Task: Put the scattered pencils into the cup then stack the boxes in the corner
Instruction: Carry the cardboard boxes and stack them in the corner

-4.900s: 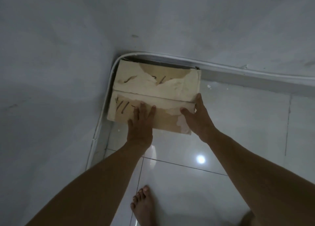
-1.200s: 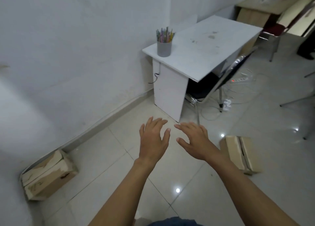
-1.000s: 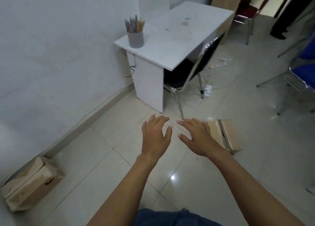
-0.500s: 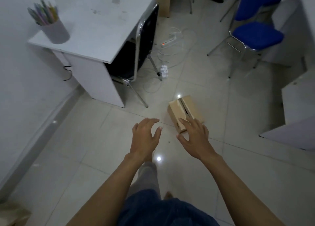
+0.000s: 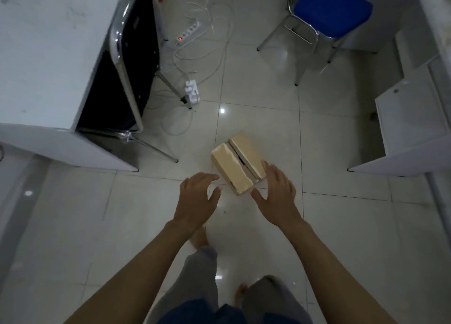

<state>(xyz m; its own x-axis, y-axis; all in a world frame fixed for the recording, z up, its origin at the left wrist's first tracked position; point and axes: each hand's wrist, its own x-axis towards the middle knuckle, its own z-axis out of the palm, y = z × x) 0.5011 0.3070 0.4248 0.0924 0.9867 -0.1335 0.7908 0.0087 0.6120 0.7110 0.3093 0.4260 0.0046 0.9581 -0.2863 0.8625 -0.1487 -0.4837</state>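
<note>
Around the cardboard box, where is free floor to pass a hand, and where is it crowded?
Bare tiles lie left of the cardboard box, toward the black chair, and right of it, toward the white cabinet. Beyond it, cables and a power strip crowd the floor.

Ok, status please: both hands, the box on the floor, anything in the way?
Left hand open, empty. Right hand open at near corner of cardboard box, contact unclear. Power strip beyond the box, apart.

box (image 5: 238, 161): matt cardboard | floor (image 5: 317, 226): glossy tile | chair frame (image 5: 301, 29): shiny metal
</note>
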